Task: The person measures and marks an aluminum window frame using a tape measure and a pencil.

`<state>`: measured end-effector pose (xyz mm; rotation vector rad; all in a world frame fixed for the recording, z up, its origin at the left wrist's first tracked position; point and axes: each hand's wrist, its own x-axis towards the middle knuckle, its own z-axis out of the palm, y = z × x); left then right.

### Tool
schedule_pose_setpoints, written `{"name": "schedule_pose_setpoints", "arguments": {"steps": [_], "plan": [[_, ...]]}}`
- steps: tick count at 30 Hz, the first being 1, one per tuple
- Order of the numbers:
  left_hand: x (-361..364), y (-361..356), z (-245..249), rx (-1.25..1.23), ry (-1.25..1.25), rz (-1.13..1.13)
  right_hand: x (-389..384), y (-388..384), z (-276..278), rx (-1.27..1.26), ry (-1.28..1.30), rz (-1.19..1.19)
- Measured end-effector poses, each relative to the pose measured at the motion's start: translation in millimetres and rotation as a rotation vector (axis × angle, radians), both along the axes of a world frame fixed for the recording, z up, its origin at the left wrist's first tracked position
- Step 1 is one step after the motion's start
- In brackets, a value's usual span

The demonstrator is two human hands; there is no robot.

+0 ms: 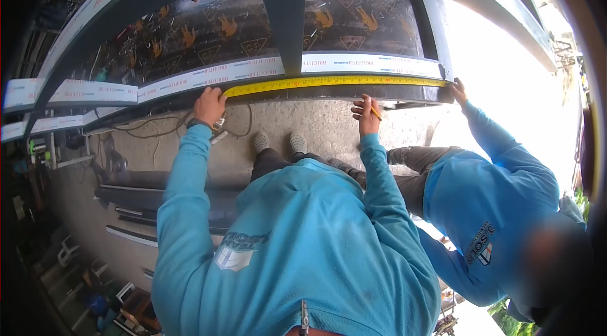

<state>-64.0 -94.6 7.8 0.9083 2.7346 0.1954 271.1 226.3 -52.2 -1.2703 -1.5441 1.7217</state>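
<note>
A yellow tape measure (pixel 335 82) is stretched along the near edge of a dark metal frame (pixel 404 92). My left hand (pixel 210 107) is closed on the tape at its left end, against the frame. Whether the tape's case sits inside that hand is hard to make out. In my right hand (pixel 366 118) is a pencil (pixel 375 112), held just below the tape near the frame's edge. At the right end, a co-worker's hand (pixel 459 91) holds the tape at the frame's corner.
Dark crossbars (pixel 278 13) with printed protective film (pixel 367 63) divide the frame, over a dark sheet with orange prints (pixel 227 26). The co-worker (pixel 490 209) stands close on my right. A cable (pixel 243 127) and dark metal profiles (pixel 158 200) lie on the floor.
</note>
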Motion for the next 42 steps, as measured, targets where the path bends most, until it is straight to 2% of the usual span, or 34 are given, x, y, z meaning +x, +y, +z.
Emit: {"name": "schedule_pose_setpoints", "arguments": {"steps": [10, 13, 14, 17, 18, 21, 22, 25, 34, 37, 42], "plan": [[-1.3, 1.7, 1.5, 0.03, -0.021, 0.02, 8.4, -19.7, 9.7, 0.092, 0.046, 0.104], [0.8, 2.2, 1.5, 0.029, -0.022, 0.04, 4.1, -24.6, -3.3, 0.114, 0.063, 0.103], [0.8, 1.9, -0.1, 0.033, -0.019, 0.04, 3.9, -27.3, -6.5, 0.146, 0.075, 0.104], [2.2, 2.1, -1.5, 0.031, -0.008, 0.046, 2.9, -26.7, -19.0, 0.383, -0.098, 0.259], [3.8, 2.7, -1.5, 0.028, -0.004, 0.048, -0.2, -29.4, -6.9, 0.48, -0.109, 0.307], [7.6, 3.9, -1.5, 0.037, 0.015, 0.066, -14.4, -41.1, 30.1, 0.358, -0.131, 0.421], [7.0, 4.1, -2.9, 0.031, 0.02, 0.065, -19.3, -41.1, 29.8, 0.493, -0.088, 0.46], [5.7, 2.9, -10.3, 0.022, 0.038, 0.059, -36.9, -40.8, 44.1, 0.695, -0.04, 0.587], [5.5, 3.8, -14.4, 0.029, 0.047, 0.071, -79.0, -47.9, 32.6, 0.732, -0.02, 0.747], [7.2, 3.2, -14.7, 0.043, 0.053, 0.079, -82.6, -49.7, 27.0, 0.815, -0.017, 0.77], [7.4, 1.5, -18.5, 0.061, 0.085, 0.068, -81.1, -52.7, 24.5, 0.753, -0.01, 0.741]]}}
